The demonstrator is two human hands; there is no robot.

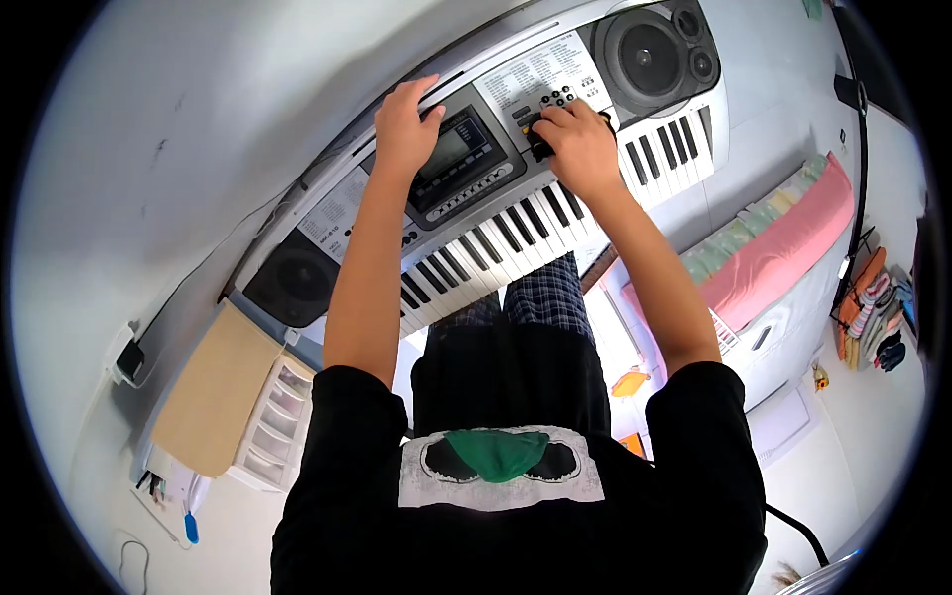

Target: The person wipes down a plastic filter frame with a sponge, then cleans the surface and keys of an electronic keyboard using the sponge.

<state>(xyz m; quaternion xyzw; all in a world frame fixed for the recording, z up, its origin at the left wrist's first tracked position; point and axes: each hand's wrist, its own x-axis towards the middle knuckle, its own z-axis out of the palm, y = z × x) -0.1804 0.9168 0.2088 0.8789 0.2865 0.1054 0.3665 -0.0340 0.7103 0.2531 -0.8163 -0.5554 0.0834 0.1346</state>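
Note:
An electronic keyboard (496,248) with black and white keys lies across the upper part of the head view. My left hand (407,129) rests at its back edge, left of the display (451,149), thumb and fingers apart and nothing held. On the control panel right of the display, my right hand (583,149) has its fingers curled over a black, cloth-like thing (539,139). Most of that thing is hidden under the hand. Round buttons (557,96) show just beyond the fingertips.
Speakers (645,57) are built into both ends of the keyboard. A wooden-topped cabinet (213,397) with white drawers stands at left, near a plugged-in cable (129,357). At right are a bed with pink bedding (783,253) and a pile of clothes (873,312).

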